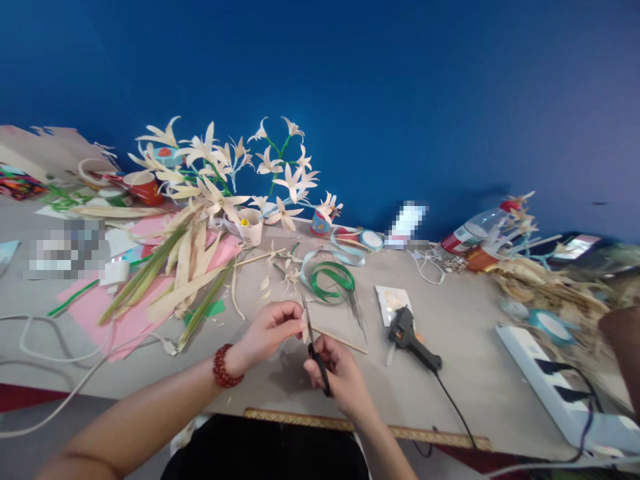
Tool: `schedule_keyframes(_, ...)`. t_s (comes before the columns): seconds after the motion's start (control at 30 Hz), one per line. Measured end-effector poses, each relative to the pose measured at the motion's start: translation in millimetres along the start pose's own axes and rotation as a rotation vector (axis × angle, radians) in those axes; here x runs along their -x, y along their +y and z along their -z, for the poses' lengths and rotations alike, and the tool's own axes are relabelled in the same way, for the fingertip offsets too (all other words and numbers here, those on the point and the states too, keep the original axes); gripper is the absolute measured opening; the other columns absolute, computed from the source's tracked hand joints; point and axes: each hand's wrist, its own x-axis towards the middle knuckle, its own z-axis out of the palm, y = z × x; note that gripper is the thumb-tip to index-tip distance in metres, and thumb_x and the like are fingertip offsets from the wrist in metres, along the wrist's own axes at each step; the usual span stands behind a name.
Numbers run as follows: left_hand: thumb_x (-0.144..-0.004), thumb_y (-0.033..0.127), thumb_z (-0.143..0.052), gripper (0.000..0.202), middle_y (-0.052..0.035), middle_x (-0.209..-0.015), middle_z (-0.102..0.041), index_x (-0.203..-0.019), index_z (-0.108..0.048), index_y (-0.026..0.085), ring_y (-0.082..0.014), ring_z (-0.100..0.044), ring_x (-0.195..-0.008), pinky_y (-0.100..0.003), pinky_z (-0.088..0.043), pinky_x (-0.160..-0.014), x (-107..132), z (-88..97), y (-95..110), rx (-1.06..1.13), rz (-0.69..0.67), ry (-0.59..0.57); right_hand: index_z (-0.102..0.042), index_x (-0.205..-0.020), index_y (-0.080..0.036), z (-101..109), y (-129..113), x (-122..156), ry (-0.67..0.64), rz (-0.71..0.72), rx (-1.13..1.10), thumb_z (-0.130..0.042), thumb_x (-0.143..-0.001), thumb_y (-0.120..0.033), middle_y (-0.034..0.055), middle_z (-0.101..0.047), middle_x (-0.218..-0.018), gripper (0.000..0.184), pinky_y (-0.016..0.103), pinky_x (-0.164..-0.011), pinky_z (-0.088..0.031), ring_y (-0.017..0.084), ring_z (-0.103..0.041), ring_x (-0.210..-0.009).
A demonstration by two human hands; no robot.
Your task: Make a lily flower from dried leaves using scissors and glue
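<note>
My right hand (pixel 339 373) grips black-handled scissors (pixel 314 347), blades pointing up and away. My left hand (pixel 273 328), with a red bead bracelet on its wrist, pinches a small pale piece of leaf or husk (pixel 304 331) against the blades. A thin wooden stick (pixel 340 340) lies on the table just behind my hands. Both hands hover over the near middle of the grey table (pixel 465 360).
A black glue gun (pixel 411 339) with cord lies right of my hands. Green ribbon coil (pixel 331 278), pale leaf strips on pink paper (pixel 125 320), handmade white flowers (pixel 225 167), cups, a white power strip (pixel 560 393) and dried husks (pixel 545 287) surround them.
</note>
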Motion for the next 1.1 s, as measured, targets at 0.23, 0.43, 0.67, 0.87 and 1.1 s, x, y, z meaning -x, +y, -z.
schedule_keyframes(0.23,-0.082,0.025,-0.059,0.020,0.0015,-0.063,-0.055,-0.065,-0.053,0.016,-0.0118,-0.051,-0.063,-0.022,-0.040,-0.065,0.0,0.1,-0.4,0.025,0.012,0.002,-0.041,-0.071,-0.021,1.0,0.0,-0.5,-0.007,0.004,-0.003,-0.073,-0.067,-0.061,-0.0077,-0.047,-0.051,0.052,0.019,-0.045,-0.032,0.007,-0.043,-0.043)
schedule_keyframes(0.43,-0.080,0.025,-0.060,0.021,0.0008,-0.062,-0.054,-0.063,-0.054,0.016,-0.0123,-0.050,-0.063,-0.023,-0.040,-0.065,-1.1,0.0,0.1,0.040,0.031,-0.006,-0.041,-0.070,-0.021,5.1,4.3,-0.5,-0.005,-0.006,0.018,-0.077,-0.066,-0.056,-0.0086,-0.048,-0.049,0.050,0.019,-0.043,-0.030,0.007,-0.041,-0.042)
schedule_keyframes(0.67,-0.080,0.028,-0.058,0.021,0.0009,-0.063,-0.053,-0.065,-0.051,0.016,-0.0114,-0.048,-0.061,-0.022,-0.038,-0.060,-2.7,3.9,-2.7,-0.028,0.079,-0.106,-0.043,-0.071,-0.021,15.5,-5.9,-4.7,0.137,0.080,0.027,-0.077,-0.070,-0.043,-0.0076,-0.050,-0.053,0.041,0.019,-0.045,-0.032,0.008,-0.044,-0.046)
schedule_keyframes(0.87,-0.078,0.019,-0.056,0.013,0.0017,-0.063,-0.056,-0.065,-0.056,0.015,-0.0102,-0.047,-0.059,-0.020,-0.036,-0.057,-2.3,1.4,-7.2,-0.398,-0.001,-0.237,-0.049,-0.087,-0.021,11.2,-26.7,-18.5,0.122,0.247,-0.018,-0.076,-0.068,-0.023,-0.0018,-0.061,-0.079,0.034,0.021,-0.060,-0.043,0.011,-0.055,-0.067)
schedule_keyframes(1.1,-0.073,0.009,-0.054,0.008,0.0009,-0.071,-0.060,-0.070,-0.056,0.016,-0.0124,-0.053,-0.067,-0.022,-0.041,-0.065,-2.5,3.6,-5.9,-0.532,-0.094,-0.155,-0.047,-0.081,-0.021,17.0,-20.9,-21.9,0.138,0.279,0.140,-0.066,-0.067,-0.012,-0.0033,-0.058,-0.071,0.025,0.021,-0.056,-0.042,0.011,-0.052,-0.060)
